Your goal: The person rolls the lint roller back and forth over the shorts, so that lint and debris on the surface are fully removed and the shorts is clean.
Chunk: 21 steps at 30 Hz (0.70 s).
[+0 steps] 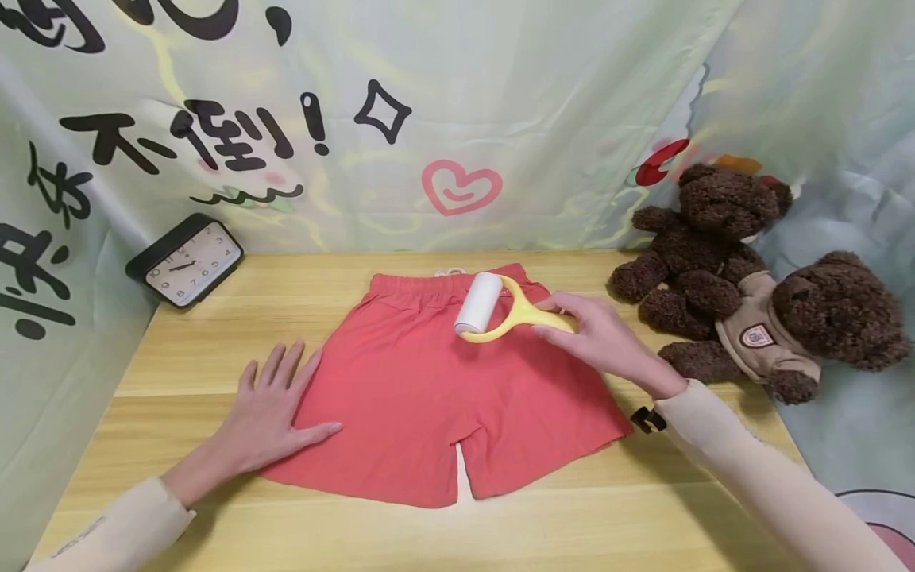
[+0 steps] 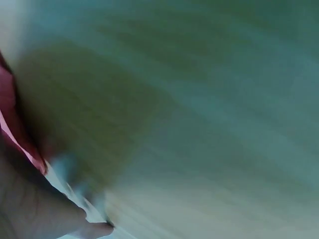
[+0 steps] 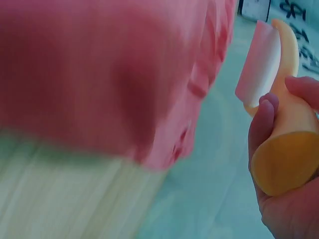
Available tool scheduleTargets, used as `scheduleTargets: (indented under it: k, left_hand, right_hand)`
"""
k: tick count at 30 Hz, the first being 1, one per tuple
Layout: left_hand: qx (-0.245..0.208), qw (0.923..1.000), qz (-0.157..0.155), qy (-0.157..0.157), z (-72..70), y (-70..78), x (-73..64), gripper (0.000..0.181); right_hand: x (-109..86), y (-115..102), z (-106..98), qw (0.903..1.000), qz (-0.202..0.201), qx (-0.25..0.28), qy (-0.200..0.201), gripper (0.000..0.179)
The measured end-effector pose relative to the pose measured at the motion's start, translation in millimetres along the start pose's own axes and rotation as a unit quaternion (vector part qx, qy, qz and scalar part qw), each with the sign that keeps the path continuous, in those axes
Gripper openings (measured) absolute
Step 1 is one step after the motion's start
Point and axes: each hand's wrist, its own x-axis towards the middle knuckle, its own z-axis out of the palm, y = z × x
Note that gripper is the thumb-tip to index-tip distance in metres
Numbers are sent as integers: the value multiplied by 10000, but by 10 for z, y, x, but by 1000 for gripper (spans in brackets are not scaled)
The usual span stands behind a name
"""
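Note:
A pair of red shorts (image 1: 400,381) lies spread on the wooden table, waistband toward the back wall. My right hand (image 1: 604,330) grips the yellow handle of a lint roller (image 1: 525,312), whose white roll (image 1: 479,303) is over the upper part of the shorts near the waistband. In the right wrist view, fingers and thumb wrap the handle of the lint roller (image 3: 284,129). With fingers spread, my left hand (image 1: 268,417) rests at the left edge of the shorts, its thumb on the fabric. The left wrist view is blurred and shows part of that hand (image 2: 40,209).
On the table (image 1: 186,397) a black-framed clock (image 1: 189,262) stands at the back left. Two brown teddy bears, one sitting (image 1: 715,238) and one lying in a beige shirt (image 1: 768,334), are at the right. A printed cloth (image 1: 557,119) hangs behind.

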Motion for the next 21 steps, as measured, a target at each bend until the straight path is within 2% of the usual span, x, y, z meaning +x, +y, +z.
scheduleTargets:
  k: [8, 21]
  left_hand:
    - [78, 9997, 165, 188, 43, -12, -143, 116]
    - [68, 9992, 113, 365, 104, -52, -342, 117]
  right_hand:
    - [230, -338, 386, 9990, -409, 178, -76, 22]
    - [539, -746, 1022, 9924, -945, -207, -754, 31]
